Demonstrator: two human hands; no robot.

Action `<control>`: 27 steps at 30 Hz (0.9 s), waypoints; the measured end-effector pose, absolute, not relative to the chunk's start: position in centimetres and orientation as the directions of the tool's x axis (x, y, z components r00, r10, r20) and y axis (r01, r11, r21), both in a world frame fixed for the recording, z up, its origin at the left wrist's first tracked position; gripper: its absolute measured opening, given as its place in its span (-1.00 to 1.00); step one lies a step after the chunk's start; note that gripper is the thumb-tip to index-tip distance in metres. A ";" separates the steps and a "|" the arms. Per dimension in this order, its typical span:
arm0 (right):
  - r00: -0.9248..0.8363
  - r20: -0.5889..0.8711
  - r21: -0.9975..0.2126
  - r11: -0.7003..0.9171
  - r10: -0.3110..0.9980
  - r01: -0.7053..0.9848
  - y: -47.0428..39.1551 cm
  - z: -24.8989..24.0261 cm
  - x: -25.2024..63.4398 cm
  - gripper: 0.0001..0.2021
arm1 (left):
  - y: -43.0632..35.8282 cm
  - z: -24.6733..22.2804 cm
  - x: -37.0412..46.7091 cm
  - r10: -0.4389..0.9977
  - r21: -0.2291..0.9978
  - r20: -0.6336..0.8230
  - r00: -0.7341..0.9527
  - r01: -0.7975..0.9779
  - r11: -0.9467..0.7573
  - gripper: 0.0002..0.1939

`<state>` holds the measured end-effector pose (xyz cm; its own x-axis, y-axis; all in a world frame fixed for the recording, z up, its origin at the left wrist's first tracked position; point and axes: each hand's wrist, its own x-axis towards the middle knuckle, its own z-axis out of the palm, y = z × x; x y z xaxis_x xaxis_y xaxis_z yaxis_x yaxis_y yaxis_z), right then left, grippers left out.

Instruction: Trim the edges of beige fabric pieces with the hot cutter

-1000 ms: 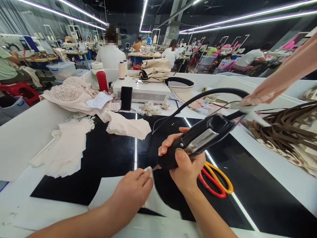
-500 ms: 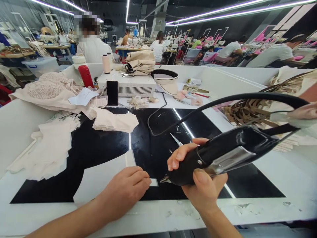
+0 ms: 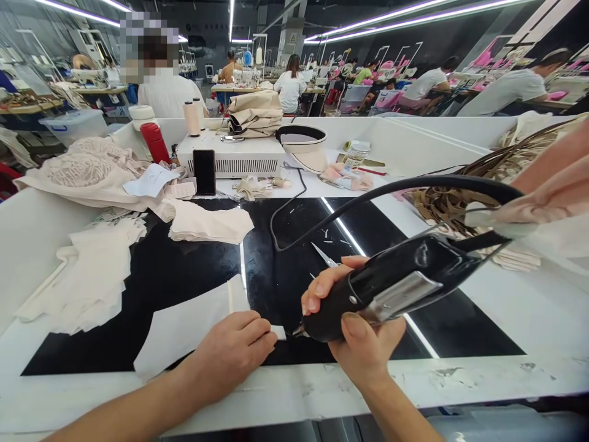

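Observation:
My left hand (image 3: 237,344) is closed on a pale fabric piece (image 3: 184,325) lying on the black mat (image 3: 221,270). A narrow white end (image 3: 278,332) of the fabric sticks out past my fingertips. My right hand (image 3: 363,350) wraps round black corded electric scissors (image 3: 386,294), tilted with their small metal tip (image 3: 300,331) down towards that end. The tip sits very near the white end; I cannot tell whether they touch. Silver scissors (image 3: 324,255) lie on the mat behind my right hand, their handles hidden.
Stacked pale fabric pieces (image 3: 209,222) and a fanned pile (image 3: 92,270) lie at the left. The thick cord (image 3: 409,183) arches towards a pink cloth bundle (image 3: 547,178) at the right. A phone (image 3: 204,172) leans against a white vented box (image 3: 234,150). Brown straps (image 3: 442,196) heap at right.
My right hand has moved slightly left with the electric scissors, bringing their tip closer to the fabric's white end. My left hand keeps its hold. The whole view has shifted a little.

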<state>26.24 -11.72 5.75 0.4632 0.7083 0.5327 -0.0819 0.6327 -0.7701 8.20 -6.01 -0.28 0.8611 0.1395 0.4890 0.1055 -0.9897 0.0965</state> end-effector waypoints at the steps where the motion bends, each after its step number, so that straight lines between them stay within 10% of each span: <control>1: 0.465 0.533 -0.770 0.633 0.707 -0.079 -11.7 5.7 26.2 -0.57 | -6.0 -0.3 8.2 0.141 0.094 0.494 0.858 0.108 -0.990 -0.77; 27: 0.457 0.535 -0.767 0.635 0.711 -0.091 -10.5 5.5 26.1 -0.64 | -6.0 -0.3 8.8 0.155 0.081 0.530 0.834 0.132 -0.988 -0.67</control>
